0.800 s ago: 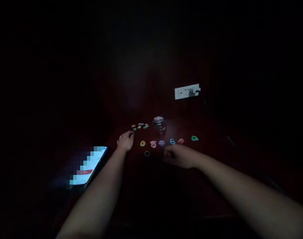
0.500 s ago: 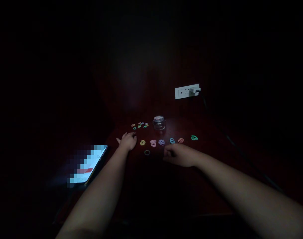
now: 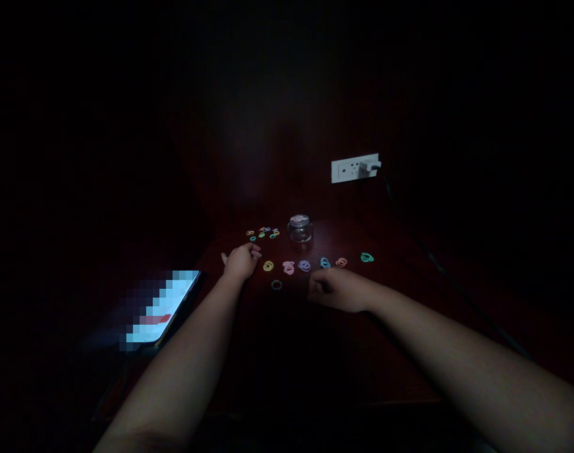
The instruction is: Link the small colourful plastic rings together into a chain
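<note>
- While a phone (image 3: 170,314) glows lower left, the left hand (image 3: 241,261) lies left of centre, fingers bent; cannot tell if grasping.
- Loose bands (image 3: 261,235) beyond it, mid-frame.
- Sorted bands (image 3: 288,268), rowed across the centre.
- Jar (image 3: 300,229), centre.
- Right hand (image 3: 338,290), right of centre, fingers curled; contents hidden.

left forearm (image 3: 173,371) and right forearm (image 3: 451,340) cut off, phone screen (image 3: 171,313) mostly pixelated, inside of right hand (image 3: 337,288) shadowed

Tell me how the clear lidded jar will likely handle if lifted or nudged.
The clear lidded jar will probably slide before tipping, since it stands upright with a squat body. It may feel light for its size, as little shows through its walls. Its shiny, rounded sides could be slippery; glass or plastic is unclear.
</note>
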